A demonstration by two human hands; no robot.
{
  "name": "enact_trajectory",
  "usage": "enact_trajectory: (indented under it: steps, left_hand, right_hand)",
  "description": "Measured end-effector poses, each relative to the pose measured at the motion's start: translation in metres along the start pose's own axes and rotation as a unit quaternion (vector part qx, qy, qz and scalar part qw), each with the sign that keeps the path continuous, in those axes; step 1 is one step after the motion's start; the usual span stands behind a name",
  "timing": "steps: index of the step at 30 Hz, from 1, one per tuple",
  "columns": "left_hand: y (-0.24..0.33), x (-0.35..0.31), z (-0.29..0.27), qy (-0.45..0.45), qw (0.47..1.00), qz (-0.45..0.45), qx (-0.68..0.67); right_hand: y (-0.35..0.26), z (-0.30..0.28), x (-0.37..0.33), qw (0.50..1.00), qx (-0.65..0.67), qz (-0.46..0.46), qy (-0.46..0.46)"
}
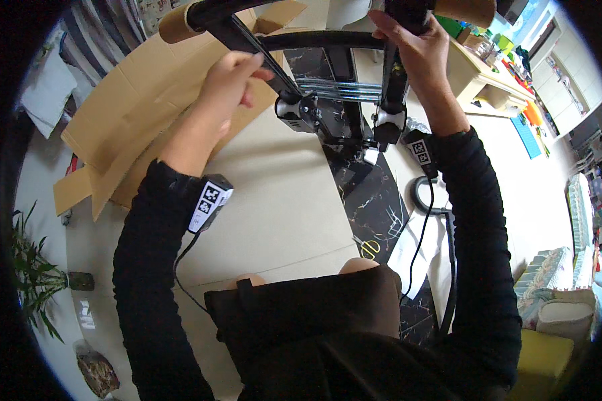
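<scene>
A black metal frame [341, 40] stands before me, with a crossbar, two side rails, white rollers [389, 119] and a bundle of shiny rods [341, 89] between the rails. My right hand [425, 53] is wrapped round the top of its right side, the thumb lying along the inner face. Beside the left rail [237, 40], my left hand [231, 83] has its fingers curled in, partly blurred. Whatever those fingers may hold is hidden. Brown cardboard sleeves cover the ends of the frame's upper bars, one [178, 25] at the left.
A large opened cardboard box [140, 93] lies left of the frame. Yellow-handled scissors [368, 248], white ties [396, 224] and a black ring-ended bar [441, 210] are on the floor near my knees. A cream table [485, 80] stands at right, a potted plant [43, 274] at left.
</scene>
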State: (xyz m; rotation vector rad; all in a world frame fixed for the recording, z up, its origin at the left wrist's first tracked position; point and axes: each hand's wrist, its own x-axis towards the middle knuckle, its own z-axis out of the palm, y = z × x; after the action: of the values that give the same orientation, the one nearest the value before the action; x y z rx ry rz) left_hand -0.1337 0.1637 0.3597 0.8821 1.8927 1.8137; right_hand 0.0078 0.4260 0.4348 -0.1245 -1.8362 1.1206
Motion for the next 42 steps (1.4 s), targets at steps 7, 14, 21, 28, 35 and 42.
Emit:
enact_trajectory:
  steps: [7, 14, 21, 28, 35, 42]
  left_hand:
    - [-0.076, -0.016, -0.073, 0.086, 0.990, -0.092, 0.058]
    - [-0.137, -0.059, -0.087, 0.027, 0.989, -0.139, 0.047]
    - [-0.203, -0.151, -0.062, -0.217, 0.935, -0.268, 0.087]
    - [-0.213, -0.242, -0.036, -0.299, 0.918, -0.115, 0.236]
    - [-0.226, -0.266, -0.033, -0.227, 0.955, -0.075, 0.173]
    - [-0.233, -0.263, -0.033, -0.271, 0.945, -0.088, 0.162]
  right_hand:
    - [-0.002, -0.011, 0.001, 0.997, 0.030, -0.040, 0.055]
    - [0.021, -0.054, 0.025, 0.993, 0.026, 0.008, 0.115]
    - [0.048, -0.098, 0.071, 0.985, -0.040, 0.061, 0.155]
    - [0.056, -0.113, 0.092, 0.993, -0.031, 0.030, 0.114]
    - [0.060, -0.117, 0.108, 0.982, -0.067, 0.047, 0.169]
    - [0.067, -0.145, 0.120, 0.980, -0.069, 0.098, 0.160]
